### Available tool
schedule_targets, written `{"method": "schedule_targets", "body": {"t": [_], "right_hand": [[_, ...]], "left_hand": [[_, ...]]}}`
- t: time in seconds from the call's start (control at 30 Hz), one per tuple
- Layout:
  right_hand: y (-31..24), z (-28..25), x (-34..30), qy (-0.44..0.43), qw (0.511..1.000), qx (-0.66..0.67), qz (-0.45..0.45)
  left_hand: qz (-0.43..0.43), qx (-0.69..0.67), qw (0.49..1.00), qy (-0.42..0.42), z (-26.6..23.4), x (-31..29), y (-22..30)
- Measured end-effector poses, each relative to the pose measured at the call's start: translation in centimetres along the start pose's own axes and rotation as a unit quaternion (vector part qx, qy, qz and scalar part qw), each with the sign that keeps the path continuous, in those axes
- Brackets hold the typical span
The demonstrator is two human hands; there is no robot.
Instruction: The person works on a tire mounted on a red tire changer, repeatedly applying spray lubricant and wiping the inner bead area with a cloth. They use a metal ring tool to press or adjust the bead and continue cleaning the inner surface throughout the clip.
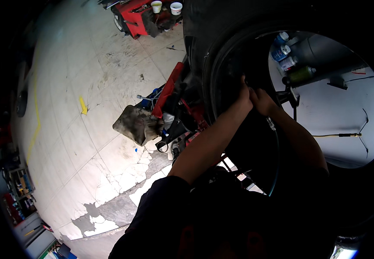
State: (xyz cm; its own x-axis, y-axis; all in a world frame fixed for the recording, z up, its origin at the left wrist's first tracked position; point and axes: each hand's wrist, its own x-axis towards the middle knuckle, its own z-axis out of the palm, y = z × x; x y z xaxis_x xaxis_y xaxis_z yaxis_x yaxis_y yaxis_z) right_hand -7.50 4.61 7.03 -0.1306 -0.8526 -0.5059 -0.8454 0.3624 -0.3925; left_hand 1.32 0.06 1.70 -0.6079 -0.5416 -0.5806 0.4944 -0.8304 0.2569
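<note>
A large black tyre [221,26] fills the upper right, its round opening framing the wall beyond. Both my arms reach up to its inner left rim. My left hand [244,97] presses against the dark inner edge with fingers curled. My right hand [261,100] sits right beside it, fingers closed on something small and dark at the rim; what it is stays hidden in shadow. A thin dark hose [276,151] hangs down from near my hands.
A red tyre machine [169,88] with a dirty grey rag [137,124] stands below left of the tyre. A red cart [136,17] with two white cups sits at the top. Spray cans [281,54] line a shelf seen through the tyre. The concrete floor [75,129] is cracked.
</note>
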Motion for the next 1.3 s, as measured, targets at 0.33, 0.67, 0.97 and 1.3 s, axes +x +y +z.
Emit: {"method": "schedule_targets", "body": {"t": [0.33,0.67,0.97,1.3], "right_hand": [[0.8,0.3,0.0,0.032,0.976,-0.111,-0.184],[0.3,1.1,-0.1,0.054,0.976,-0.113,-0.176],[1.0,1.6,0.1,0.076,0.993,0.03,-0.086],[0.5,1.4,0.2,0.074,0.997,0.011,-0.02]], "left_hand": [[0.028,-0.025,0.997,0.066,0.5,-1.0,0.7],[0.033,-0.074,0.991,0.103,0.3,-1.7,0.8],[0.043,-0.066,0.994,0.074,0.6,-1.5,0.3],[0.004,-0.028,0.993,0.113,0.8,-0.6,1.2]]}}
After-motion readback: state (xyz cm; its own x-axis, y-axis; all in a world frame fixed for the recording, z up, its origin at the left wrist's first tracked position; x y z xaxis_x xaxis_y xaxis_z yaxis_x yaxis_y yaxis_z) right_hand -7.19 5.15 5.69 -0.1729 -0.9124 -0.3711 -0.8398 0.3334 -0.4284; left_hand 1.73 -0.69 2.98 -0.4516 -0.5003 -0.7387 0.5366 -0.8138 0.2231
